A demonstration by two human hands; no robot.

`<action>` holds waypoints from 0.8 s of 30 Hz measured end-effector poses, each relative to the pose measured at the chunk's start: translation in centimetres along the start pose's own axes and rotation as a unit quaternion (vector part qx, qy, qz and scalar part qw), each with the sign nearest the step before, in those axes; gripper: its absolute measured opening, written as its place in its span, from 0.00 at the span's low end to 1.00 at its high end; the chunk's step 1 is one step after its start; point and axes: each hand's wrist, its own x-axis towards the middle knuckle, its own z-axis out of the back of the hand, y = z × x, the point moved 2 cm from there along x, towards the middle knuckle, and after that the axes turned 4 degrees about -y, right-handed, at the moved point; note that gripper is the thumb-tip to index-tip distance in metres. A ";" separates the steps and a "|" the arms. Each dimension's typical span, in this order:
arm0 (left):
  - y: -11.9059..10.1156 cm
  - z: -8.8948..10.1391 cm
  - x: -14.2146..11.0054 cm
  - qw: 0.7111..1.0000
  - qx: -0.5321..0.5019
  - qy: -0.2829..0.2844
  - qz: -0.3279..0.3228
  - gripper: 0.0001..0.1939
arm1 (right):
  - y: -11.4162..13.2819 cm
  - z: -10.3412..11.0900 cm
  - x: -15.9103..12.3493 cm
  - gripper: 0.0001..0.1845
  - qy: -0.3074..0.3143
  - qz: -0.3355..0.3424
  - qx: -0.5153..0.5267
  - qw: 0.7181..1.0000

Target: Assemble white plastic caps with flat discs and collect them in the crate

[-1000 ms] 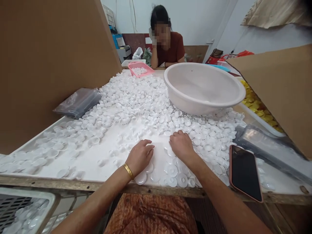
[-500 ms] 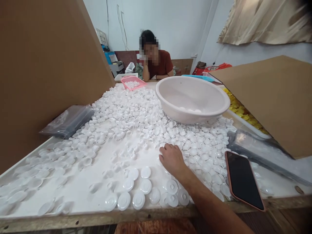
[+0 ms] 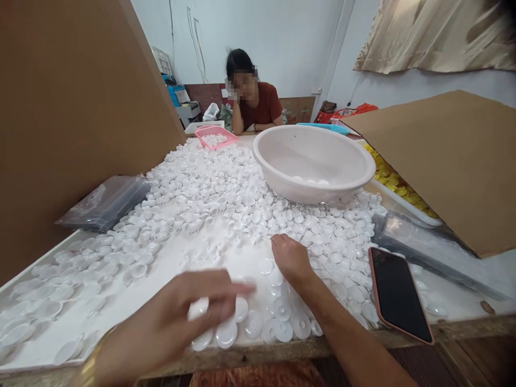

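Observation:
My left hand (image 3: 189, 306), smeared by motion, hangs over the front of the table with index finger and thumb stretched apart; nothing shows between them. Beneath and beside it lie several flat white saucer-like discs (image 3: 226, 334). My right hand (image 3: 291, 259) rests at the near edge of a heap of small white plastic pieces (image 3: 217, 188), some cup-shaped with handles. Its fingers are curled in, and what they hold, if anything, is hidden. Just below that hand, more discs (image 3: 282, 309) lie close together, partly overlapping.
A large white basin (image 3: 314, 188) stands on the heap, a few pieces inside. A phone (image 3: 401, 295) lies at front right beside plastic bags (image 3: 427, 247). Cardboard (image 3: 80, 107) rises at left, another flap (image 3: 435, 156) at right. Across the table sits a person (image 3: 258, 105) by a pink basket (image 3: 220, 133).
My left hand has come into view from the lower left, over the front discs. The right hand's fingers have curled inward at the heap's edge. The view has shifted slightly.

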 end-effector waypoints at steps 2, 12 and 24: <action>1.9 -2.1 3.7 0.997 0.063 0.023 0.035 0.14 | -0.6 0.2 0.2 0.12 -0.036 -0.031 0.088 0.995; 5.1 -9.4 8.2 0.948 0.310 0.077 0.016 0.14 | -2.2 0.7 0.5 0.11 -0.105 -0.055 0.256 0.959; 5.7 -7.1 5.3 0.988 0.110 -0.021 0.110 0.15 | 3.7 -2.5 2.4 0.06 0.156 -0.185 0.491 0.837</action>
